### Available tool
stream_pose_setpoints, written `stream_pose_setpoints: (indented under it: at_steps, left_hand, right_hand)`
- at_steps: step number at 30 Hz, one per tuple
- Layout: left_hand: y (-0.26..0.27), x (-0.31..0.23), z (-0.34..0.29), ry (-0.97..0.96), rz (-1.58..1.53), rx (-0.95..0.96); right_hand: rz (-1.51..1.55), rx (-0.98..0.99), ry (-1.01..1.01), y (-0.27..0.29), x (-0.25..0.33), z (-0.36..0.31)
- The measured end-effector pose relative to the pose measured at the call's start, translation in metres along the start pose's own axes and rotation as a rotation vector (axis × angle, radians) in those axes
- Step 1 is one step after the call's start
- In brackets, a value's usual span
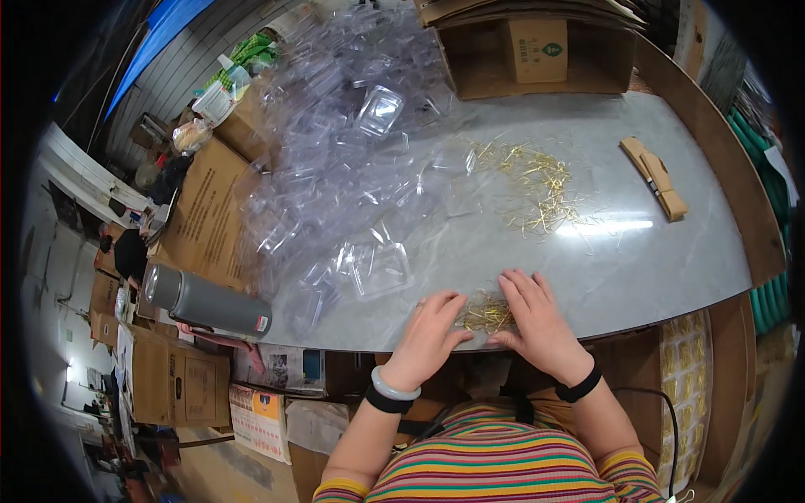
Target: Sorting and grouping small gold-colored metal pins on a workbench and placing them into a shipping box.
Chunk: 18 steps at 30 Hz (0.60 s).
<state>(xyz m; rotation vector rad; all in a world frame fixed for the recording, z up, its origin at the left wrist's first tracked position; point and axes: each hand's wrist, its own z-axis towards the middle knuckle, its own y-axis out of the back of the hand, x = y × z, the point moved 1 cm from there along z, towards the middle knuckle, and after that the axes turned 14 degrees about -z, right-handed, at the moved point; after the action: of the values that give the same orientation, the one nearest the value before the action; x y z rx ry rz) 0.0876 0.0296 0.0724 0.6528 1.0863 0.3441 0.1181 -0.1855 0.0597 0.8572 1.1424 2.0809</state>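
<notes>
A small heap of thin gold-coloured wire pieces [488, 313] lies at the near edge of the grey tabletop, between my two hands. My left hand [429, 334] rests on its left side, fingers bent toward the heap and thumb apart. On the other side, my right hand [538, 325] lies with its fingers stretched forward, its thumb at the heap's near side. Both hands border the wires without closing around them. Farther off, a larger loose scatter of gold wire pieces [545, 189] is spread over the table.
Clear plastic boxes [379, 270] pile up across the table's left half. A grey bottle [214, 303] lies at the left edge. Brown folded card strips [654, 178] lie at the right. An open cardboard box [478, 63] stands at the back, and a cardboard wall [713, 117] borders the right side.
</notes>
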Motion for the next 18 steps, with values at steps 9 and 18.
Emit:
stream_pose_setpoints:
  at_steps: [9,18]
  left_hand:
    - [-0.009,0.008,0.011,0.105,-0.135,0.021]
    - [-0.018,-0.002,0.013,-0.001,0.045,0.157]
  right_hand:
    - [0.075,0.096,0.225,-0.003,-0.009,0.003]
    - [0.064,0.001,0.008,0.013,-0.011,-0.020]
